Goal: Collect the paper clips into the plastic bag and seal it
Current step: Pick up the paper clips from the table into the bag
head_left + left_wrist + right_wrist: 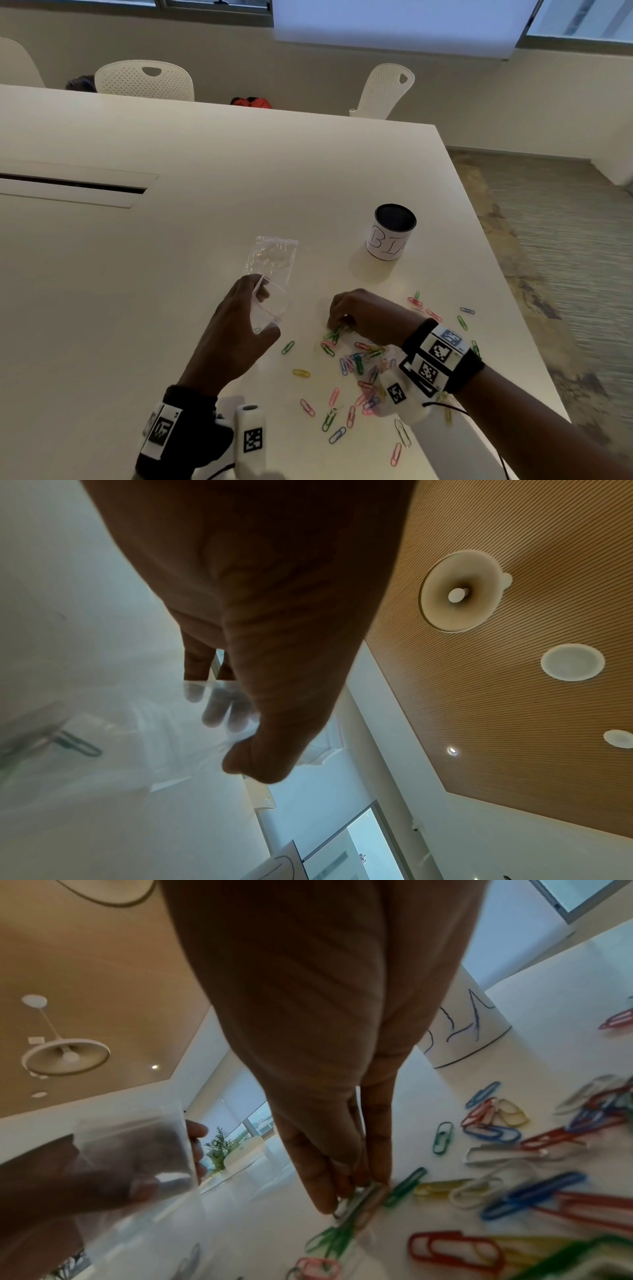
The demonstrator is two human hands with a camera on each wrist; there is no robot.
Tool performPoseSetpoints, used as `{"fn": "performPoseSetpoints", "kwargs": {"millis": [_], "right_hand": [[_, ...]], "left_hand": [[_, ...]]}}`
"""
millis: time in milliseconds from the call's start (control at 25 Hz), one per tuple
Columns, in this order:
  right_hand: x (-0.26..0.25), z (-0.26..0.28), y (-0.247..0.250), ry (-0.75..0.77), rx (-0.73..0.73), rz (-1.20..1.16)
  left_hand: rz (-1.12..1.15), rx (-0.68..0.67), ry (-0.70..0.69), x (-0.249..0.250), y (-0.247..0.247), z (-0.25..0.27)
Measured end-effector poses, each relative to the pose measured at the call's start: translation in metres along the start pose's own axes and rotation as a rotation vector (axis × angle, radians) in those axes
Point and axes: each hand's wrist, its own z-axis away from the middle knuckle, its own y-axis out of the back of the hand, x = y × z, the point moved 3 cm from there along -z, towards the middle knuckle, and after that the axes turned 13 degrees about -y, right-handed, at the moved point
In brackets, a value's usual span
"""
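Your left hand (239, 325) pinches the clear plastic bag (272, 270) at its mouth, above the table (205, 144). Your right hand (363, 315) pinches what look like green paper clips (356, 1204) from the scattered pile.

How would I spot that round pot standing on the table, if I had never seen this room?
Start at the big white table and find the scattered coloured paper clips near its right edge. Just beyond them stands a small upright can. Nothing else there is cylindrical: it has a dark rim and a white paper label with handwritten letters.
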Motion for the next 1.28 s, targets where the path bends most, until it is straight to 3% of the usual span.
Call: {"fn": "performPoseSetpoints", "kwargs": {"millis": [120,400,640,880,1080,1280], "right_hand": [[-0.023,0.0,-0.002,0.057,0.051,-0.071],[-0.06,-0.013,-0.031,0.22,-0.041,-0.016],[-0.017,0.009,-0.012,0.127,-0.008,0.046],[0.033,0.029,0.006,-0.101,0.059,-0.003],[0.027,0.034,-0.009,-0.19,0.034,0.178],[0.006,0.038,-0.025,-0.157,0.072,0.073]], "left_hand": [[-0.004,-0.002,0.001,-0.001,0.0,0.004],[-0.018,0.003,0.01,-0.001,0.003,0.008],[0.013,-0.003,-0.007,0.007,-0.004,0.003],[0.044,-0.063,-0.018,0.019,-0.018,-0.001],[0.04,-0.087,-0.031,0.023,-0.027,-0.004],[0.03,-0.09,-0.048,0.025,-0.029,-0.006]]}}
